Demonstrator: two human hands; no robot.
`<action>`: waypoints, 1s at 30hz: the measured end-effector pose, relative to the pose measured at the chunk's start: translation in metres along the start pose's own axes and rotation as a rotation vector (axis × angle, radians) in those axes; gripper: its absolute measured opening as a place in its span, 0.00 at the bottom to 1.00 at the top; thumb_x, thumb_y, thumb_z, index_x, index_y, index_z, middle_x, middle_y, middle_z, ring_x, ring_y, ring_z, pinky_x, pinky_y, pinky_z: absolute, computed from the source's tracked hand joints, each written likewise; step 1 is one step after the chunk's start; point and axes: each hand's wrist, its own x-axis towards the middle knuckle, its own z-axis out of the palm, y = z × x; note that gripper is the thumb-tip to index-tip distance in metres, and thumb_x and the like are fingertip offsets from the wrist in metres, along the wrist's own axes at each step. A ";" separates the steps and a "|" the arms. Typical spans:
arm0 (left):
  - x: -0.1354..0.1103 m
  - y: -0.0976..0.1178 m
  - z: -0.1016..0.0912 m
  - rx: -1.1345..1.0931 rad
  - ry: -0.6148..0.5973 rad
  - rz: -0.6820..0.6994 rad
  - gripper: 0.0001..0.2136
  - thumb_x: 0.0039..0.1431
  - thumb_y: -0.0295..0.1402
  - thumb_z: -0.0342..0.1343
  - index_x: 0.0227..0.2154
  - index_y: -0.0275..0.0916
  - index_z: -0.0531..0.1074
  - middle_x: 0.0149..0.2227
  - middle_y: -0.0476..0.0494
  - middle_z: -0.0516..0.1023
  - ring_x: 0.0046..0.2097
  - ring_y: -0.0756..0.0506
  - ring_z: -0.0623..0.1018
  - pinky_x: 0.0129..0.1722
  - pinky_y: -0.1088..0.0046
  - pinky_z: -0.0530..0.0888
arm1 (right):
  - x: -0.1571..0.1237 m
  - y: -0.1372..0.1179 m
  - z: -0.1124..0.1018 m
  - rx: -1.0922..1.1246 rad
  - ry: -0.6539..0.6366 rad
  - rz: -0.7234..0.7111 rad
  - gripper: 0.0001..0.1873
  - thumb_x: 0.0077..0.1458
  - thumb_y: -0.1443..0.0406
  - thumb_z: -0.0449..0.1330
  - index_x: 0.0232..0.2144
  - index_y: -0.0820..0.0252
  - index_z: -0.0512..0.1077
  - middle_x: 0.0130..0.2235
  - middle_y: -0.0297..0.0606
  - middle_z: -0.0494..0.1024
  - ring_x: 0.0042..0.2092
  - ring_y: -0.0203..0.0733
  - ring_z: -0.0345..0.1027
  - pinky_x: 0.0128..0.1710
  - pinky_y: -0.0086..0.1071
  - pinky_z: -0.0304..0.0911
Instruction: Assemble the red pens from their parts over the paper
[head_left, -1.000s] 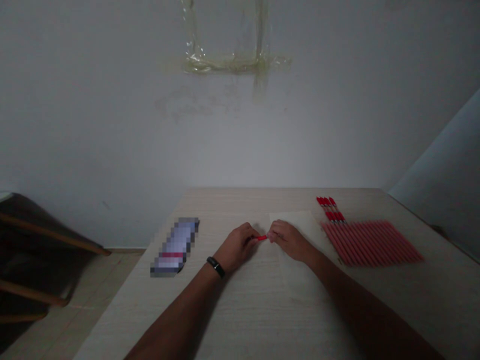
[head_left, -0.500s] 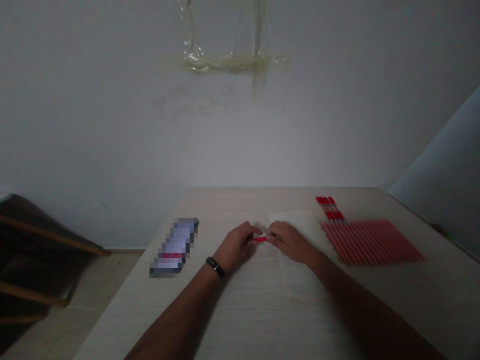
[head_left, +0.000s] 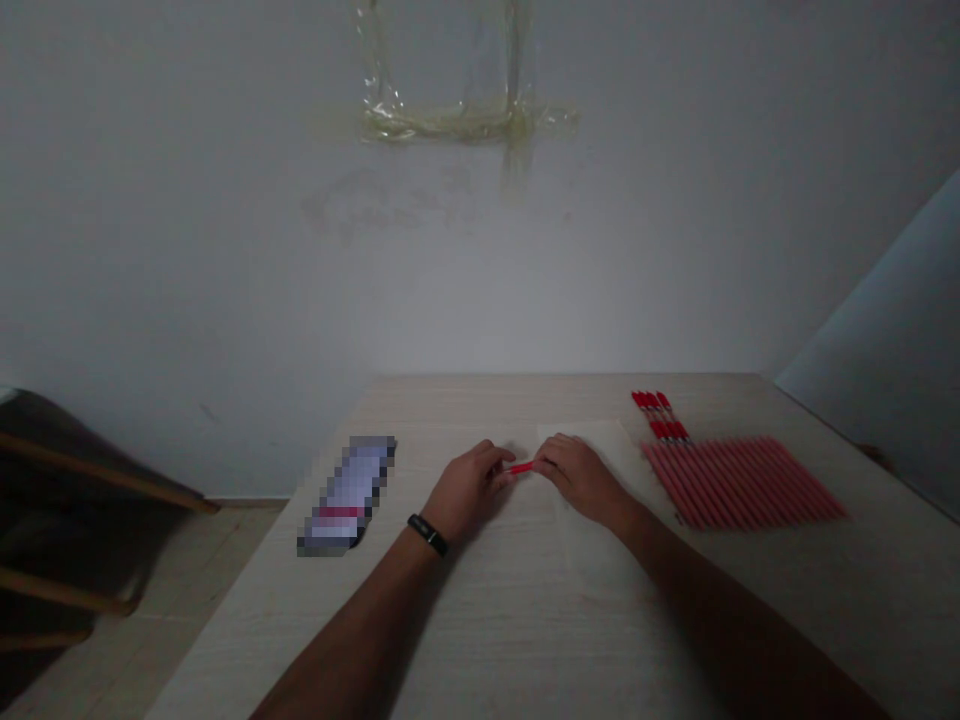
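A short red pen lies level between my two hands above the table. My left hand, with a black band on its wrist, pinches the pen's left end. The pen's right end is in the fingers of my right hand, which hide it. Beneath the right hand is a pale, thin sheet. To the right, several red pens with clear middles lie side by side. Just nearer than them is a neat row of long pinkish-red sticks, whose exact kind I cannot make out.
On the left of the pale wooden table lies a phone with a blurred-out screen. The wall meets the table's far edge. Dark furniture with wooden bars stands at left, and a pale slanted panel at right.
Both hands have lifted the red pen slightly, and more of its left end shows. The phone, the row of sticks and the other pens stay where they were.
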 end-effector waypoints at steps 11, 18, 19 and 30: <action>-0.002 -0.003 -0.003 0.129 0.057 0.080 0.12 0.68 0.38 0.54 0.38 0.39 0.80 0.35 0.43 0.77 0.37 0.46 0.75 0.38 0.72 0.68 | -0.004 -0.001 0.012 0.388 -0.053 0.269 0.21 0.68 0.60 0.49 0.24 0.60 0.70 0.24 0.31 0.70 0.28 0.36 0.64 0.31 0.29 0.55; -0.002 0.002 0.001 0.096 0.095 0.053 0.12 0.68 0.40 0.54 0.39 0.40 0.80 0.35 0.43 0.77 0.37 0.46 0.75 0.37 0.71 0.69 | -0.001 -0.005 0.008 0.425 0.011 0.336 0.24 0.67 0.57 0.50 0.22 0.60 0.69 0.22 0.31 0.69 0.26 0.35 0.63 0.29 0.29 0.54; -0.001 0.002 0.001 0.085 0.092 0.041 0.12 0.67 0.40 0.55 0.40 0.41 0.81 0.36 0.43 0.76 0.36 0.46 0.74 0.37 0.71 0.69 | 0.000 -0.005 0.008 0.422 0.043 0.344 0.24 0.67 0.56 0.50 0.22 0.59 0.69 0.22 0.31 0.69 0.26 0.36 0.63 0.29 0.29 0.54; -0.001 0.008 0.001 0.055 0.105 -0.030 0.09 0.63 0.39 0.58 0.39 0.42 0.81 0.35 0.43 0.72 0.37 0.45 0.72 0.35 0.71 0.66 | -0.003 0.003 0.011 0.420 0.283 0.375 0.26 0.67 0.50 0.51 0.24 0.59 0.72 0.22 0.33 0.72 0.26 0.38 0.66 0.29 0.31 0.58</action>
